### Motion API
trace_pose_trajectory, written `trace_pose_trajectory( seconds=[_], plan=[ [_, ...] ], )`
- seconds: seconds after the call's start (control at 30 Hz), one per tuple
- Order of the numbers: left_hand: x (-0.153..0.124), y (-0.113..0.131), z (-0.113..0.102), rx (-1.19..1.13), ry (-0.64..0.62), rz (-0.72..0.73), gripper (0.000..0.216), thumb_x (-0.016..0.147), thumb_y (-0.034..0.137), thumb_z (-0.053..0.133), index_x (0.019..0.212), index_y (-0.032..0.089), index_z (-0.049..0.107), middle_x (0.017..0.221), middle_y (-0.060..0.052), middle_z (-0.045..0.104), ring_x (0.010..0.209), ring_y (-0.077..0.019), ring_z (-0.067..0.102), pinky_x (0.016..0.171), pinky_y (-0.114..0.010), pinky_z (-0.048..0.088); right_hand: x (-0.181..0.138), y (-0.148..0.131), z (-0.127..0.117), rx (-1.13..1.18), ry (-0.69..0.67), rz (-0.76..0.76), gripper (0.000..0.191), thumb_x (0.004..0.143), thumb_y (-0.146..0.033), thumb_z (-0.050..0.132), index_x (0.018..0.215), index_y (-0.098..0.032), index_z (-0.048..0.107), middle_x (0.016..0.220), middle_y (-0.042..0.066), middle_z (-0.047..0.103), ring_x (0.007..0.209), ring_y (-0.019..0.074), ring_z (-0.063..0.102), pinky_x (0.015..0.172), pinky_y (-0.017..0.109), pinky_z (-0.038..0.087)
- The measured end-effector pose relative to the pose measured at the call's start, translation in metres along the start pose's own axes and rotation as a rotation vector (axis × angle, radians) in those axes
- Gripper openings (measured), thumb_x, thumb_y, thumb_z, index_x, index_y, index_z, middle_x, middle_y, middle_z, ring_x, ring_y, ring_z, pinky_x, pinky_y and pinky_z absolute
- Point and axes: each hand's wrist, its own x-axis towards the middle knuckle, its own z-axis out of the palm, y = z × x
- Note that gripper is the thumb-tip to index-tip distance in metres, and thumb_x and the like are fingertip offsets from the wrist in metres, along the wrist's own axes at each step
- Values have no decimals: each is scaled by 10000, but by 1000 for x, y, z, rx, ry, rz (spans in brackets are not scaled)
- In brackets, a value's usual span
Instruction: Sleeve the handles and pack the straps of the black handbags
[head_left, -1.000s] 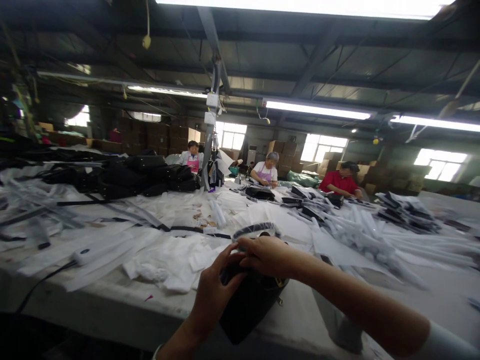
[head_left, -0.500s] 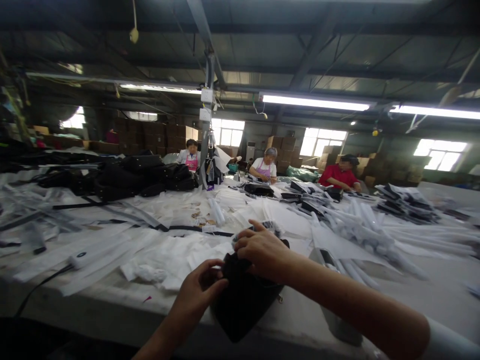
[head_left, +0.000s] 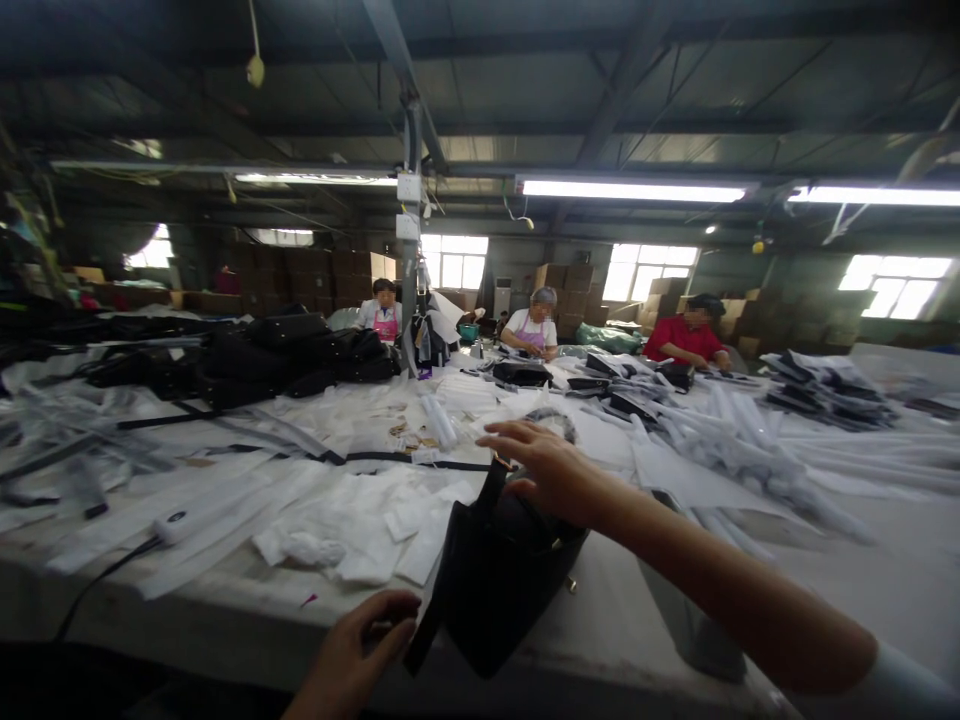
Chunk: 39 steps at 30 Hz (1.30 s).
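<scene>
A black handbag (head_left: pixel 510 590) stands tilted at the front edge of the table, its flap swung out to the left. A pale lining edge shows along the flap. My left hand (head_left: pixel 364 640) has curled fingers, thumb and forefinger at the flap's outer edge. Over the bag's top lies my right hand (head_left: pixel 555 470), with its fingers bent around the upper part beside a short black strap (head_left: pixel 491 485) with a gold-coloured buckle. The palm hides what exactly it grips. A small gold-coloured fitting (head_left: pixel 572 586) sticks out at the bag's right side.
White wrapping sheets (head_left: pixel 337 520) and black straps cover the table to the left. Black bags (head_left: pixel 292 350) are heaped behind them. A grey object (head_left: pixel 690 610) lies under my right forearm. Several people work across the table, one in a red top (head_left: pixel 679 342).
My left hand has moved down and left, and the flap now swings out from the bag. My right hand has shifted slightly right and up, exposing the buckled strap.
</scene>
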Motion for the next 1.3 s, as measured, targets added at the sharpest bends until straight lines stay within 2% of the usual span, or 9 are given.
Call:
trace_pose_trajectory(
  seconds=[0.07,0.13,0.2,0.27,0.43,0.63,0.8,0.93,1.3],
  plan=[
    [8,15,8,-1,28,64,291,760,458,690,953,252,761,1014,-44,774,980,-285,705,872,-348,567,-23,-4,7,47,223,157,422,859,-176,641,1269,-254,576,1279,87,621,1183,238,562,996,366,430],
    [14,28,16,-1,33,127,273,783,425,680,982,253,750,1016,-46,773,966,-275,711,862,-345,575,-47,-12,22,119,334,337,216,940,-256,538,1132,-247,636,1101,65,692,1004,214,645,883,330,488],
    [18,38,25,0,41,167,249,799,396,674,985,241,736,997,-47,770,929,-259,719,838,-332,582,-67,-22,42,209,266,428,188,946,-310,529,1058,-239,662,1031,57,712,925,217,667,829,326,507],
    [21,47,32,-5,75,179,243,797,382,682,978,225,722,990,-53,762,892,-247,723,799,-318,589,-77,-32,62,273,174,467,237,908,-336,588,1103,-226,664,1081,71,712,985,246,662,873,350,503],
    [28,65,40,-68,113,167,260,781,386,706,953,192,725,935,-55,763,866,-240,721,750,-301,589,-64,-45,87,338,162,499,345,845,-369,659,1147,-203,673,1128,92,709,1052,278,643,918,369,474],
    [30,75,34,-112,35,79,315,769,407,724,982,177,756,985,-62,777,947,-271,710,836,-349,569,-45,-34,82,587,55,477,139,817,-311,670,847,-183,715,796,17,731,768,217,668,669,281,463],
    [28,79,35,-196,-18,12,316,785,404,717,1001,176,751,996,-56,775,1008,-265,691,894,-338,538,-46,-27,83,832,63,410,210,801,-229,660,992,-183,733,970,29,755,926,241,677,816,307,492],
    [29,79,40,-162,2,53,303,801,410,699,980,169,735,940,-46,764,942,-245,700,833,-309,554,-50,-25,85,913,110,409,200,795,-214,659,979,-166,724,955,35,753,909,238,684,802,306,501],
    [25,78,47,-130,75,88,270,795,401,702,936,171,696,880,-39,735,871,-217,696,739,-275,554,-54,-31,88,773,172,472,221,794,-320,702,950,-165,711,932,34,738,867,222,670,773,292,481]
  ],
)
